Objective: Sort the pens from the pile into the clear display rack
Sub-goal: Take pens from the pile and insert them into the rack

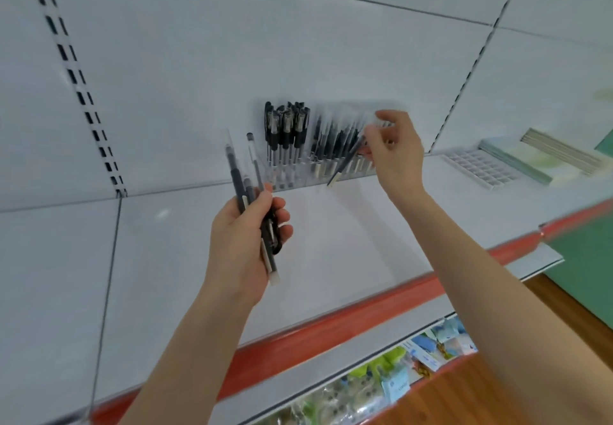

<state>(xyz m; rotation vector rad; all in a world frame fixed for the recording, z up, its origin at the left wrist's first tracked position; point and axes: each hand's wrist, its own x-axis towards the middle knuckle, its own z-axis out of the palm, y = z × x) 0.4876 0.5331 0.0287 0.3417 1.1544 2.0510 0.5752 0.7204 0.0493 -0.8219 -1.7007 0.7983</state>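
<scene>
Fingertips (371,134) of R hand (394,152) pinching 1 pen (346,159) at clear rack (300,179) on shelf (348,232), L hand (247,242) clutching spare pens (239,179); suggest dropping tip-down into matching slot, slow.

No legible text on anything.

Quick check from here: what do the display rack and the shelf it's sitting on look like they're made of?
The display rack looks like clear acrylic or similar hard plastic: the pens inside show straight through its walls, though blur hides detail. The shelf looks like white painted metal with a smooth, slightly glossy finish and a red strip along its front edge.
</scene>
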